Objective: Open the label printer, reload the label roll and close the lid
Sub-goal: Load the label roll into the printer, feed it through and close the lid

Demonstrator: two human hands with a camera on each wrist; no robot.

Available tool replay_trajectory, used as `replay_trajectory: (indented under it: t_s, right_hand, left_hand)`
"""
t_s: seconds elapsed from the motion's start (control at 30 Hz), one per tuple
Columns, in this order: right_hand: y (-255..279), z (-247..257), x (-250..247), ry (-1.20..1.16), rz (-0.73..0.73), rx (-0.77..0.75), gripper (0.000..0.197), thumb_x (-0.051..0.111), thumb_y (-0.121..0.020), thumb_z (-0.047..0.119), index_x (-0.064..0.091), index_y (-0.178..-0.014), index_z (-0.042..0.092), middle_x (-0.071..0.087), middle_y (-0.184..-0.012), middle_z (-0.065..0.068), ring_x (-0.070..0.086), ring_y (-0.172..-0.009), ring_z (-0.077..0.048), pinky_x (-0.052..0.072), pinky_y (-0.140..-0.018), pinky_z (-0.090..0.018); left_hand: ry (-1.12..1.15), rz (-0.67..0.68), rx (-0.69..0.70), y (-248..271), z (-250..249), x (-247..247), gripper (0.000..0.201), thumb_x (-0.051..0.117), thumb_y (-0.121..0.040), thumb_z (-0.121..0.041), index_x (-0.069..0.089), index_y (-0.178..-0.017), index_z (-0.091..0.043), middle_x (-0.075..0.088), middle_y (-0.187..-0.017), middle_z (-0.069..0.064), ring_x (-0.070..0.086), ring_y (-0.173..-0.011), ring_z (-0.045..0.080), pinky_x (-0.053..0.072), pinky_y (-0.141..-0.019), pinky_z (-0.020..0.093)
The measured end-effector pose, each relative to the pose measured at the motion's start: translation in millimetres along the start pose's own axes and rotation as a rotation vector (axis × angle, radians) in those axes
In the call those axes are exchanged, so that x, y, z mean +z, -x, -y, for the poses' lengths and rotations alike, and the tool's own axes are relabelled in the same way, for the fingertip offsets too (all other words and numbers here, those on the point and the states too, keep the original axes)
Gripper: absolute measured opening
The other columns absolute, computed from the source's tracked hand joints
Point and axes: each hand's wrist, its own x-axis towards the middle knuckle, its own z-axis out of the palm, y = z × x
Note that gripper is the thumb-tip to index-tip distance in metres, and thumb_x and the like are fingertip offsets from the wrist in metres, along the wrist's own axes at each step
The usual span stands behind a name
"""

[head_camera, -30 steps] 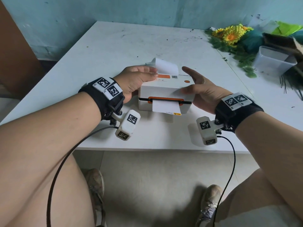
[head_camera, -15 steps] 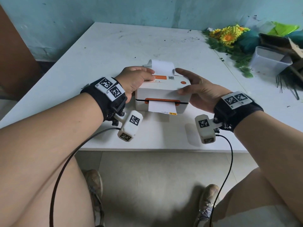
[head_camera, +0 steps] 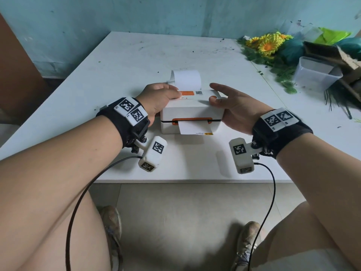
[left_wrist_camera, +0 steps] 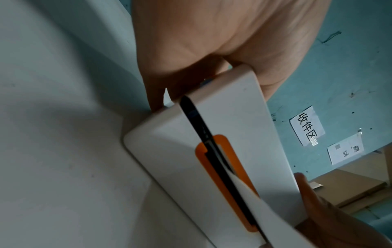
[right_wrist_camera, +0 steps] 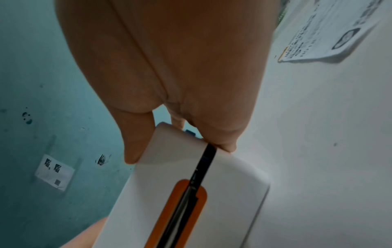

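Note:
The white label printer [head_camera: 192, 112] with an orange slot stands on the white table [head_camera: 117, 61], its lid down, a thin dark seam across its front. A label strip [head_camera: 193, 129] sticks out of the slot. White label paper [head_camera: 187, 80] curls up behind the lid. My left hand [head_camera: 159, 98] grips the printer's left side, thumb across the top. My right hand [head_camera: 232, 107] grips the right side, thumb on the lid by the orange button, index finger raised. The left wrist view shows the printer [left_wrist_camera: 222, 134] and left hand [left_wrist_camera: 212, 42]. The right wrist view shows the printer [right_wrist_camera: 229, 184] and right hand [right_wrist_camera: 169, 58].
Artificial sunflowers [head_camera: 267, 44], a clear plastic tub [head_camera: 316, 75] and a cardboard box [head_camera: 332, 53] crowd the back right of the table. A teal wall [head_camera: 175, 14] runs behind. The table's front edge [head_camera: 185, 180] lies close below my wrists.
Both hands have stayed on the printer's sides. My right thumb has slid from the front right corner up onto the lid beside the orange button.

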Motion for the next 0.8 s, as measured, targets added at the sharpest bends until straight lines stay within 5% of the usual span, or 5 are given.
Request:
replay_trajectory:
  t_s: [0.2, 0.37, 0.67, 0.73, 0.8]
  right_hand:
    - [-0.4, -1.5, 9.6, -0.012, -0.068, -0.014, 0.061, 0.06, -0.103, -0.006, 0.044, -0.159, 0.013, 0.066, -0.132, -0.012, 0.068, -0.127, -0.033, 0.056, -0.108, -0.042]
    - [-2.1, -3.9, 15.9, 0.03, -0.112, -0.028, 0.065, 0.061, -0.106, 0.004, 0.036, -0.164, 0.018, 0.055, -0.151, -0.012, 0.066, -0.13, -0.03, 0.052, -0.114, -0.045]
    - [-5.1, -10.2, 18.1, 0.192, -0.17, -0.027, 0.06, 0.061, -0.108, 0.023, 0.038, -0.163, 0.032, 0.057, -0.152, 0.002, 0.067, -0.128, -0.02, 0.051, -0.116, -0.042]
    - [-4.2, -11.4, 19.9, 0.218, -0.186, -0.029, 0.06, 0.06, -0.109, 0.025, 0.037, -0.163, 0.033, 0.057, -0.152, 0.003, 0.065, -0.13, -0.019, 0.048, -0.118, -0.042]
    - [-5.5, -14.4, 20.2, 0.25, -0.199, -0.03, 0.061, 0.06, -0.108, 0.029, 0.036, -0.164, 0.035, 0.052, -0.158, 0.003, 0.057, -0.14, -0.02, 0.04, -0.124, -0.045]
  left_hand:
    - [0.029, -0.035, 0.011, -8.3, 2.7, 4.3, 0.014, 0.082, -0.094, -0.013, 0.071, -0.089, -0.021, 0.074, -0.095, 0.001, 0.068, -0.086, 0.015, 0.056, -0.077, 0.024]
    - [0.032, -0.069, 0.007, -11.8, 1.3, 6.0, 0.015, 0.084, -0.092, -0.015, 0.074, -0.102, -0.016, 0.076, -0.099, 0.002, 0.07, -0.089, 0.015, 0.057, -0.08, 0.025]
    - [-0.157, -0.232, 0.016, -16.6, -3.1, 8.7, 0.067, 0.088, -0.087, -0.043, 0.061, -0.138, -0.009, 0.064, -0.125, 0.005, 0.065, -0.12, 0.024, 0.054, -0.105, 0.033]
    - [-0.173, -0.178, 0.015, -15.9, -2.8, 9.3, 0.056, 0.082, -0.093, -0.044, 0.06, -0.133, -0.011, 0.058, -0.111, 0.003, 0.061, -0.105, 0.023, 0.052, -0.091, 0.026]
    - [-0.177, -0.15, 0.028, -10.9, -1.6, 10.5, 0.029, 0.079, -0.096, -0.038, 0.061, -0.097, -0.016, 0.057, -0.079, -0.006, 0.054, -0.075, 0.018, 0.045, -0.062, 0.017]
